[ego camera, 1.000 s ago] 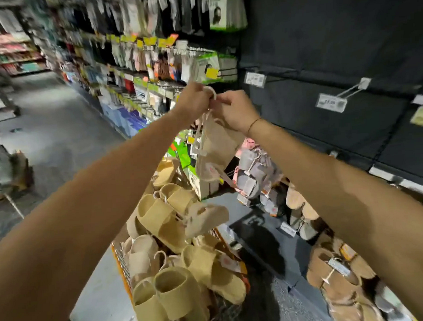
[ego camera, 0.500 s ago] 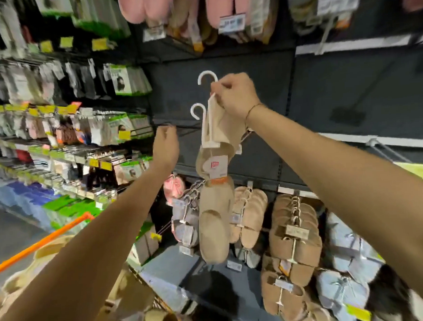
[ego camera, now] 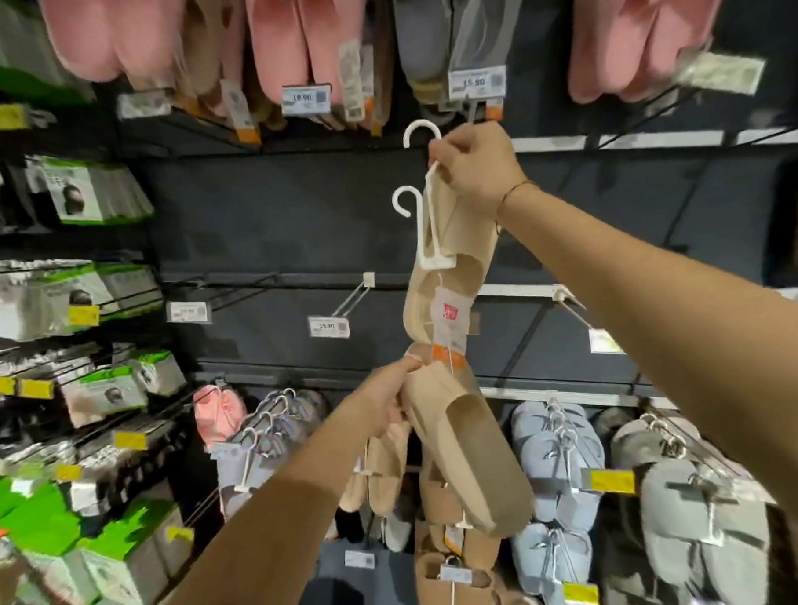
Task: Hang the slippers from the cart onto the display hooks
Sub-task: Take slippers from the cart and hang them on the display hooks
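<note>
My right hand (ego camera: 473,171) grips the tops of two white plastic hangers (ego camera: 423,209), raised in front of the dark display wall. From them hangs a beige slipper pair (ego camera: 443,300) with a white and orange tag. My left hand (ego camera: 392,396) grips the top of a lower beige slipper pair (ego camera: 468,454), which tilts down to the right. An empty display hook (ego camera: 347,302) with a 15.90 price tag juts out just left of the slippers. The cart is out of view.
Pink and grey slippers (ego camera: 322,45) hang on the row above. Blue (ego camera: 559,451), grey (ego camera: 699,508) and beige slippers fill the hooks below. Boxed goods with green labels (ego camera: 103,388) line the shelves on the left. Another bare hook (ego camera: 571,304) sticks out on the right.
My left hand dropped from beside the hangers and took hold of the lower slipper pair. The right hand keeps the hangers raised. The view tilted further up the wall.
</note>
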